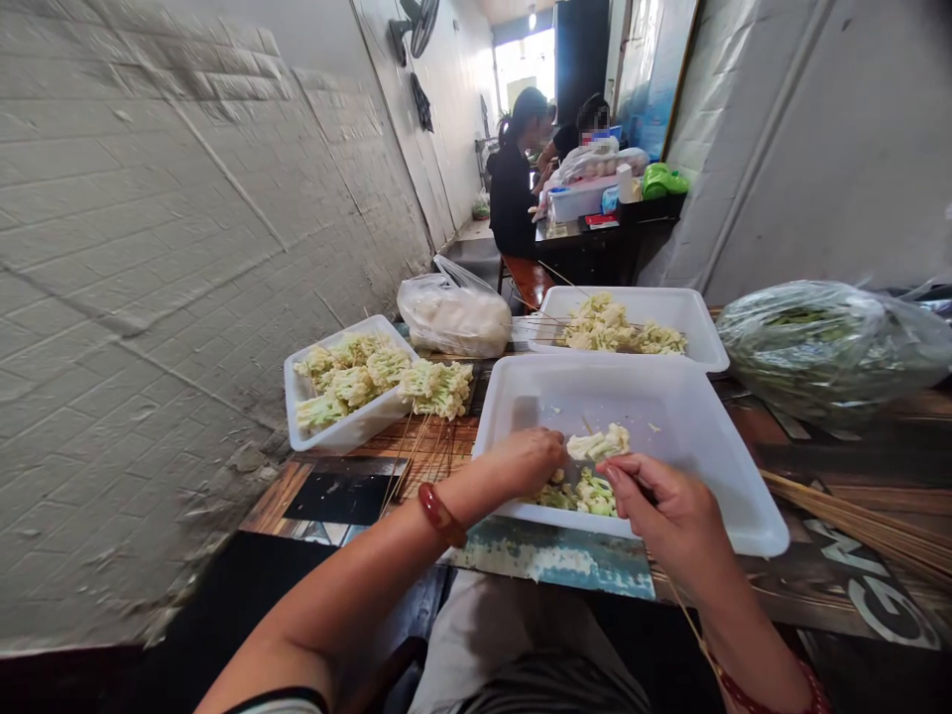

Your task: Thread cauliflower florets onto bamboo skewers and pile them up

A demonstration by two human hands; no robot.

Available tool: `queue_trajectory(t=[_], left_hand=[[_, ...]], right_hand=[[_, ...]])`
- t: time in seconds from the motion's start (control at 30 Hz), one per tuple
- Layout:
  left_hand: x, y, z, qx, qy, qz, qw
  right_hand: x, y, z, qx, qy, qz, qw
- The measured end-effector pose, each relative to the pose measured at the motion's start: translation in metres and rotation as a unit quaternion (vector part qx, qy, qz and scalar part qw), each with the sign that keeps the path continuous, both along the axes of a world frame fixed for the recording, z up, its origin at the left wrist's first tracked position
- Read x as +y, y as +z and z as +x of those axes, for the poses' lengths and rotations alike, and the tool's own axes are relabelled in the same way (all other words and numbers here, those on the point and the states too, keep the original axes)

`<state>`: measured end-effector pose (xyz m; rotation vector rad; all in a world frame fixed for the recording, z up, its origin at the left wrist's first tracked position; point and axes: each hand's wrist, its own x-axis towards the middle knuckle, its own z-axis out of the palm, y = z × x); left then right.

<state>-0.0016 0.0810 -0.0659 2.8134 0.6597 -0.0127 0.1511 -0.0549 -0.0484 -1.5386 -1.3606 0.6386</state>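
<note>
This looks like a small eatery or food shop, though which of the two cannot be told. The room is long and narrow, with white brick-patterned walls [149,248], a wall fan [423,25] and a bright opening [526,69] at the far end. Plastic tubs [714,446] of skewered cauliflower [435,387] and a clear bag of greens [833,337] crowd a patchwork-printed table [550,555], while two people [513,188] are at a dark table [606,243] further back, loaded with bags

Single wide head cam looks forward and down from above the wearer's lap [513,635] at 6 o'clock, table [565,560] close up, view running back to a bright opening [525,74] at 12.
</note>
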Motion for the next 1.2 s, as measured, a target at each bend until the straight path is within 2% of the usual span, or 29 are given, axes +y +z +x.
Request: queue_trajectory(t=[0.1, 0.17, 0.2, 0.23, 0.3, 0.4, 0.47, 0.57, 0.7, 0.9, 1.03, 1.2], left_hand=[[0.002, 0.003, -0.003, -0.135, 0.052, -0.067, 0.987], [0.003, 0.011, -0.005, -0.207, 0.101, -0.156, 0.961], [0.003, 0.017, -0.005, -0.241, 0.130, -0.217, 0.937], [0.002, 0.023, -0.006, -0.280, 0.162, -0.282, 0.903], [-0.001, 0.035, -0.008, -0.357, 0.214, -0.404, 0.814], [-0.011, 0.046, -0.010, -0.436, 0.226, -0.528, 0.693], [-0.019, 0.046, -0.010, -0.471, 0.224, -0.569, 0.636], [-0.027, 0.041, -0.007, -0.519, 0.232, -0.579, 0.585], [-0.031, 0.036, -0.005, -0.561, 0.262, -0.551, 0.560], [-0.033, 0.035, -0.005, -0.592, 0.281, -0.488, 0.576], [-0.035, 0.035, -0.006, -0.588, 0.274, -0.511, 0.564], [-0.036, 0.035, -0.009, -0.580, 0.243, -0.557, 0.543]], right_hand=[[0.000, -0.003, 0.001, 0.006, -0.005, -0.002, 1.000], [0.001, -0.004, 0.002, 0.011, -0.005, -0.005, 1.000], [0.001, -0.005, 0.002, 0.015, -0.006, -0.006, 1.000], [0.001, -0.005, 0.002, 0.019, -0.008, -0.006, 1.000], [0.001, -0.005, 0.001, 0.026, -0.018, -0.005, 0.999], [-0.001, -0.002, -0.002, 0.033, -0.031, 0.000, 0.999], [-0.001, -0.001, -0.004, 0.033, -0.026, 0.003, 0.999], [-0.002, -0.001, -0.003, 0.016, -0.004, 0.003, 1.000], [-0.002, -0.004, -0.003, -0.011, 0.006, 0.008, 1.000], [0.003, -0.006, -0.006, -0.068, 0.042, 0.018, 0.997], [0.005, -0.005, -0.009, -0.088, 0.045, 0.023, 0.995], [0.002, -0.002, -0.015, -0.069, 0.013, 0.035, 0.997]])
